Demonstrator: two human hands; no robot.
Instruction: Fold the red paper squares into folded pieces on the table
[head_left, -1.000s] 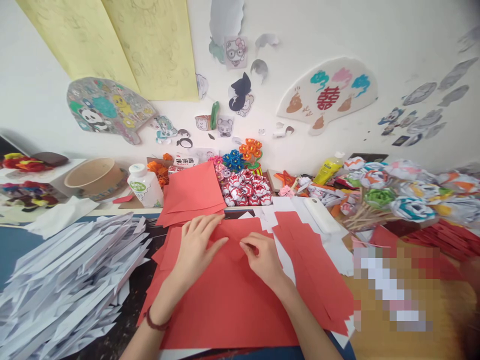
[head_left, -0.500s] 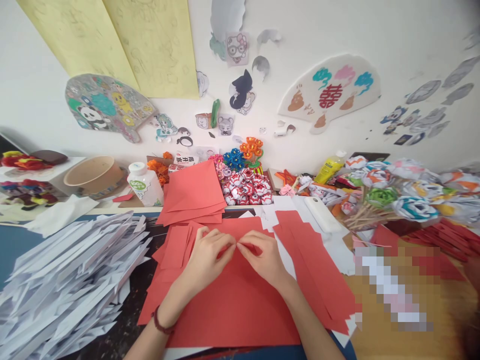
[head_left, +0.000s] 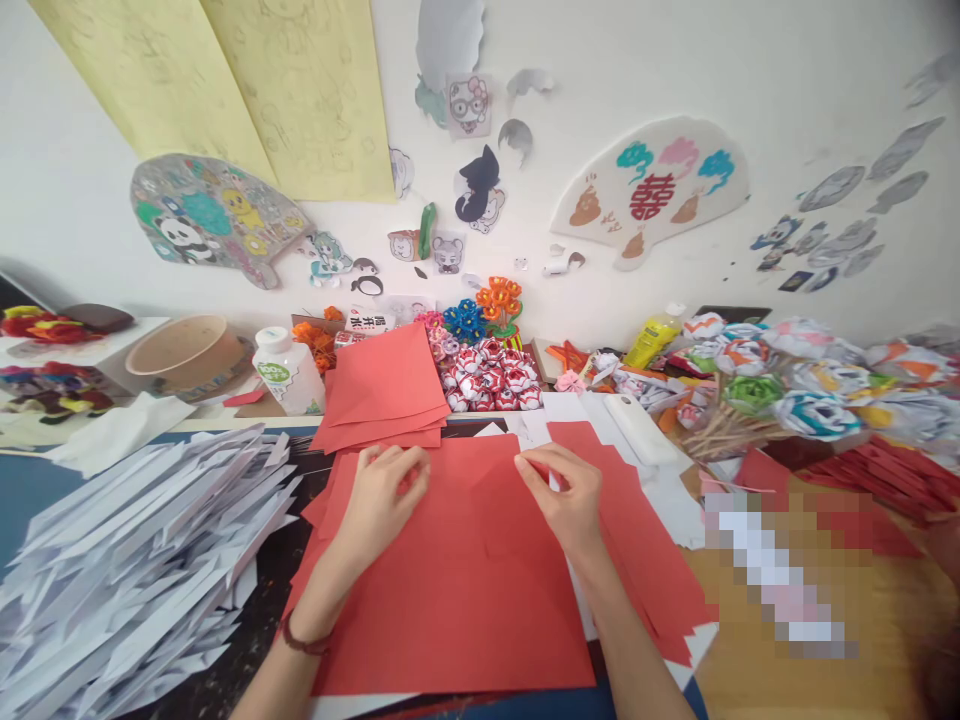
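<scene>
Red sheet lies flat near the middle of the table's near edge. Its near side runs along that edge, its flanks run back toward the far edge; can't call the long axis (too foreshortened). Left hand over the sheet's far-left part, fingers loosely curled. Right hand by its far-right corner, thumb and forefinger tips pinched together. Can't tell if either grips paper (red on red). Red strips sit just right, long axis slanting from the far edge toward the near-right corner. White folded strips heaped toward the left edge, mostly pointing far-right. Smaller red sheets stacked by the far edge.
</scene>
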